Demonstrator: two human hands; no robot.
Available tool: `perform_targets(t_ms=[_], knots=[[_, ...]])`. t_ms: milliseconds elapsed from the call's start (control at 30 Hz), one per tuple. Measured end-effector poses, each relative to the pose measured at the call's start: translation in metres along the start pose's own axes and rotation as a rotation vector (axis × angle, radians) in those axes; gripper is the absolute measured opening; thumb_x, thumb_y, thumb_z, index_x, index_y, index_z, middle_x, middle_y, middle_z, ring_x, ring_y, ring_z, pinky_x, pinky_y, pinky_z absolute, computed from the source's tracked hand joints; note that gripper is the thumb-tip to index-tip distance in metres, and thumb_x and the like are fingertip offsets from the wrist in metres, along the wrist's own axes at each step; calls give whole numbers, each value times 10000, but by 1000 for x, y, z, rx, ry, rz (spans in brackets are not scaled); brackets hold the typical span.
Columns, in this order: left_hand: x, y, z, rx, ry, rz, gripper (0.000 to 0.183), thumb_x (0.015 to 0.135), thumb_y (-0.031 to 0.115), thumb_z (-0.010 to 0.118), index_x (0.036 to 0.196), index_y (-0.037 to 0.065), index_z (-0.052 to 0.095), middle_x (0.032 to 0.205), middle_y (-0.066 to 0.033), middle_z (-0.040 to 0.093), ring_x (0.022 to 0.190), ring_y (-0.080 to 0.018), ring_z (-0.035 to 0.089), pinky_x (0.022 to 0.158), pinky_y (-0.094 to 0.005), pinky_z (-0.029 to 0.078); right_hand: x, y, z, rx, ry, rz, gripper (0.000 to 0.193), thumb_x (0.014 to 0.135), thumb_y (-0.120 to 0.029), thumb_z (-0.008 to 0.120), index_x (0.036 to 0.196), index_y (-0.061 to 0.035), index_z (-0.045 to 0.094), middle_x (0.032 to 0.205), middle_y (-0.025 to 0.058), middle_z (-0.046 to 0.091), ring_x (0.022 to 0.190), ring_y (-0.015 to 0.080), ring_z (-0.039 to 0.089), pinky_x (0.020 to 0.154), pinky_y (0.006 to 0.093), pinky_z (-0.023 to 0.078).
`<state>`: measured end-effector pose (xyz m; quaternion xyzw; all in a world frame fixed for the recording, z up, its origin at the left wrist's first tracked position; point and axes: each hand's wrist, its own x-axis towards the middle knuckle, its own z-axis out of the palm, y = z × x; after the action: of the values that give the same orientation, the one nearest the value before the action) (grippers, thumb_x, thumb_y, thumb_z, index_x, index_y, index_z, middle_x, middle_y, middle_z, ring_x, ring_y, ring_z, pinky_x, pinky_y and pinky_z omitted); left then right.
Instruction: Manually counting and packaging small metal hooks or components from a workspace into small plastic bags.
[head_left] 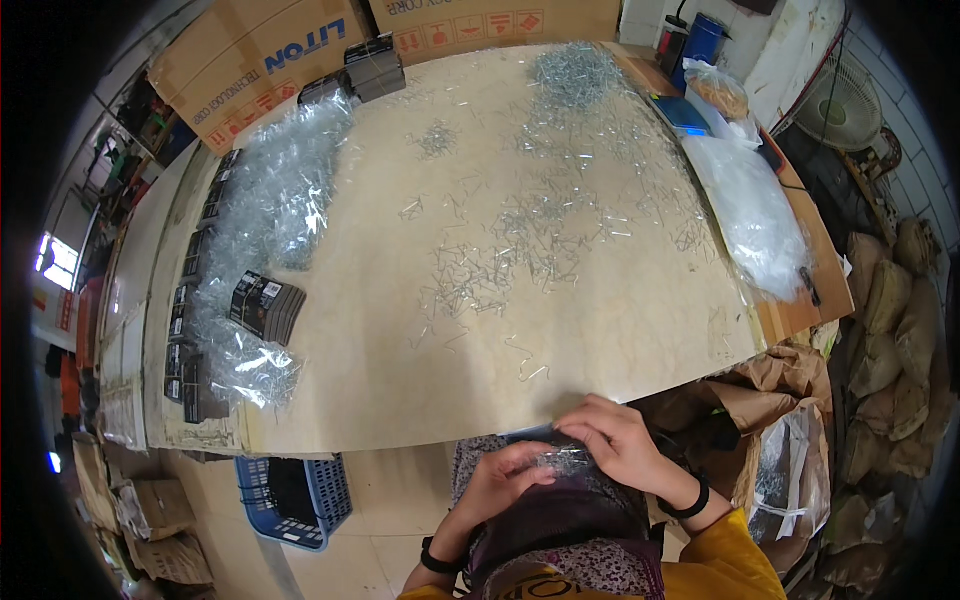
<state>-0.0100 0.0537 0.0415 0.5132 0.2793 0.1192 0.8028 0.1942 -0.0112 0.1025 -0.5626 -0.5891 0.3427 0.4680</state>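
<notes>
Fingers of left hand [508, 472] and right hand [622, 442] clamped on clear packet [568, 459], table [390, 385] near edge; bent wires [577, 75] at far edge.

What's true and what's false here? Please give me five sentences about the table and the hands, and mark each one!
1. The left hand and right hand are spread far apart. False: they are close together, with a clear shiny thing between them.
2. Thin metal hooks lie scattered on the table. True.
3. The clear plastic pile is on the table's right side. False: it is on the left side.
4. A fan is at the right of the picture. True.
5. The basket below the table edge is red. False: it is blue, with something dark inside.
</notes>
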Motion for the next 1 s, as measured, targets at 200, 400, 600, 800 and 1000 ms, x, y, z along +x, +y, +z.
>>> perform_targets(t_ms=[200,400,600,800,1000], knots=[[4,-2,-2,-29,17,33,303,898,0,652,1195,-30,600,1041,-89,692,930,-151,677,843,-267,552,10,4,-20,63,353,48,206,875,6,633,1076,-3,674,947,104,640,827,191,612,738,272,476],[2,10,-2,-198,23,175,312,885,-47,648,1193,-35,596,1063,-96,683,954,-152,665,868,-276,553,13,-3,-31,-223,73,-122,354,812,-78,704,1162,-59,659,1093,104,632,1074,295,538,977,371,380],[3,15,-5,-132,-12,179,295,889,-54,638,1181,-31,610,1069,-82,684,966,-148,662,891,-273,542,25,-3,-21,103,-236,-70,243,846,-85,694,1088,-73,677,1060,86,632,1005,259,565,924,356,406],[5,22,-3,-12,-52,118,298,903,-44,619,1200,-29,601,1100,-85,676,973,-146,664,899,-270,534,27,-8,-19,67,-202,33,146,859,-57,669,1000,-42,636,971,103,603,854,266,571,837,377,429],[6,32,4,-142,44,209,371,882,-56,644,1243,-23,566,1144,-84,659,1037,-143,633,913,-274,530,24,-20,-30,-353,32,-157,363,778,-161,753,1110,-78,632,1052,85,590,1023,265,516,876,352,371]])
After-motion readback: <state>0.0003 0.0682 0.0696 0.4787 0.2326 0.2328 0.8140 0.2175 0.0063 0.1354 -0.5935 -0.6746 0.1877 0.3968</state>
